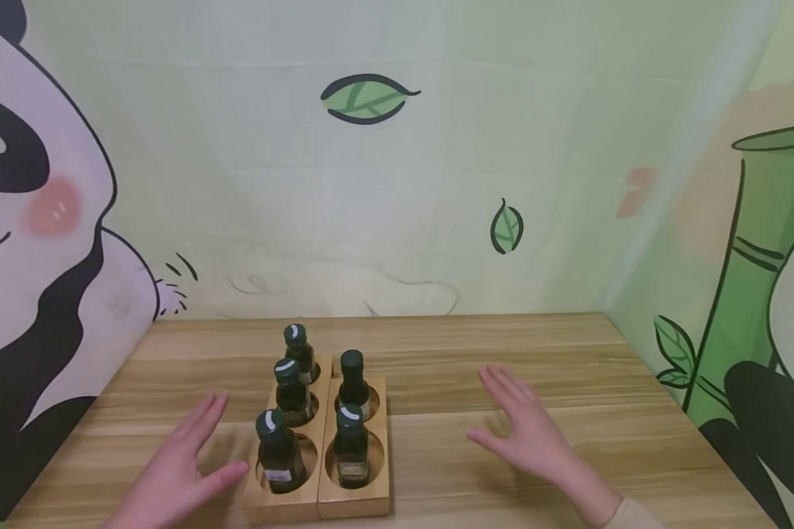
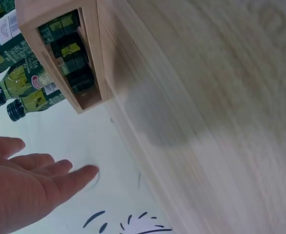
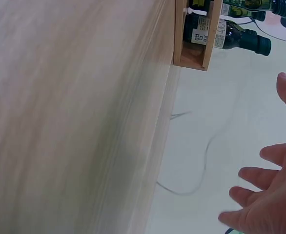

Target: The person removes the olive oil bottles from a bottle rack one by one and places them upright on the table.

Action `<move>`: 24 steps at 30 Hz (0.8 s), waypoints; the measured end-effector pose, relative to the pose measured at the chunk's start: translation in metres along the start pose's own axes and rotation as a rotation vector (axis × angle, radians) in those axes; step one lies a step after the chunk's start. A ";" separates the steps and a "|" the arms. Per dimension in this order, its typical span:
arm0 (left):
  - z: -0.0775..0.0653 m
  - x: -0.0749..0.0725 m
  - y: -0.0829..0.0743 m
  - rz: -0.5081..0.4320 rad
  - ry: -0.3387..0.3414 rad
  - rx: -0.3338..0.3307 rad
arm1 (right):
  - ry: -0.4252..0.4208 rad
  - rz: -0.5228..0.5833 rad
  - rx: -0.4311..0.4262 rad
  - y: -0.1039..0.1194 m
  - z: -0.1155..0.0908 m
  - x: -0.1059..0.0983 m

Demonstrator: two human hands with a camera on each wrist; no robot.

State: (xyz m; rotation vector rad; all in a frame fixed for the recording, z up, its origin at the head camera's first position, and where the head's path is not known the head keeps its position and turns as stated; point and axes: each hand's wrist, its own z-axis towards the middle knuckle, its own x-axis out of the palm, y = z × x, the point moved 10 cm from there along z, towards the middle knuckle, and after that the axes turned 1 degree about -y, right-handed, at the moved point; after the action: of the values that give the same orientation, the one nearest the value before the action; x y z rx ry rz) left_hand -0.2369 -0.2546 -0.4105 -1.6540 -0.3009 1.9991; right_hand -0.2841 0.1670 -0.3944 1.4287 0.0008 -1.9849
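Observation:
Two wooden bottle racks stand side by side, the left rack (image 1: 284, 510) holding three dark green bottles and the right rack (image 1: 356, 507) two. The front-left bottle (image 1: 281, 459) leans a little in its round hole. My left hand (image 1: 175, 474) hovers just left of the racks, fingers extended and thumb apart, holding nothing. To their right, farther off, my right hand (image 1: 529, 437) is spread in the air with nothing in it. Through the open side of the rack (image 2: 60, 92) in the left wrist view, the lower parts of the bottles show. In the right wrist view, a bottle (image 3: 240, 39) pokes out of the rack.
Both racks rest on a wood-grain table (image 1: 437, 485). Behind it hangs a pale green backdrop cloth (image 1: 437, 147) printed with leaves, bamboo and pandas, which also closes in the left and right sides.

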 end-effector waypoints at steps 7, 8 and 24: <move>-0.005 0.003 0.002 -0.139 0.055 -0.113 | -0.062 0.185 0.028 -0.002 0.000 0.002; -0.005 0.004 0.003 -0.172 0.064 -0.135 | -0.062 0.207 0.033 -0.002 0.000 0.003; -0.015 0.032 0.014 -0.478 0.178 -0.315 | 0.018 0.547 0.084 0.009 0.005 0.032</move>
State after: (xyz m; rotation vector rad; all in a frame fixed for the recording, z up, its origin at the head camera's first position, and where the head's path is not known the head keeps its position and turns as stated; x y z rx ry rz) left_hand -0.2301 -0.2517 -0.4476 -1.7265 -0.8909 1.4930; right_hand -0.2890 0.1410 -0.4156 1.3219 -0.4249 -1.5334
